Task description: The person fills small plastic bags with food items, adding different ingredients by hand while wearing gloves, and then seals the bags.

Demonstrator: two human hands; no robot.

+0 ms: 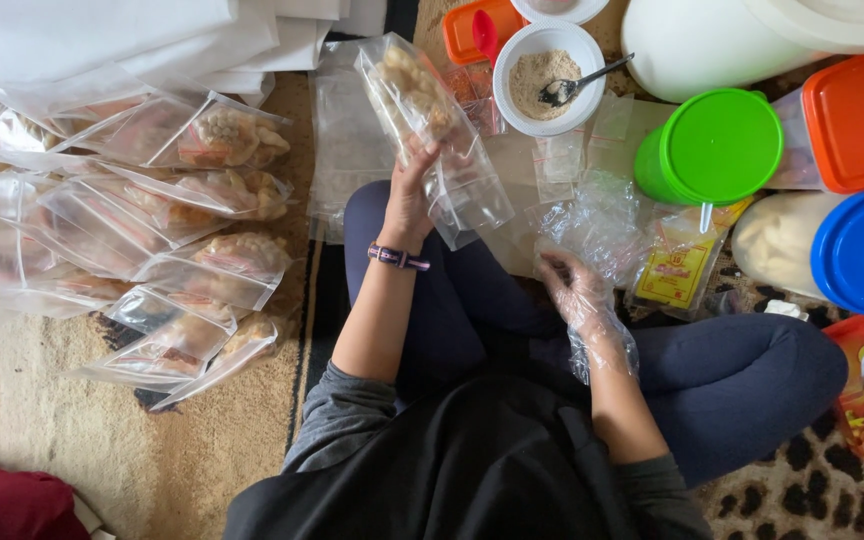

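While seated cross-legged on a patterned carpet, viewed from overhead. Far left of the held clear bag: a fanned pile of filled bags beneath folded white sheets. Left hand, bare, wristband below it, fingers closed on the clear bag at mid-length; bag raised above the knee, tilted, with pale fried pieces gathered at its upper end. Just right of the bag: a white bowl of tan powder with a spoon resting in it. Right of and below the bag: right hand in a thin plastic glove, fingers loosely curled, gripping nothing, resting beside crumpled plastic. Farther right: green-lidded tub, orange-lidded box, blue-lidded container.
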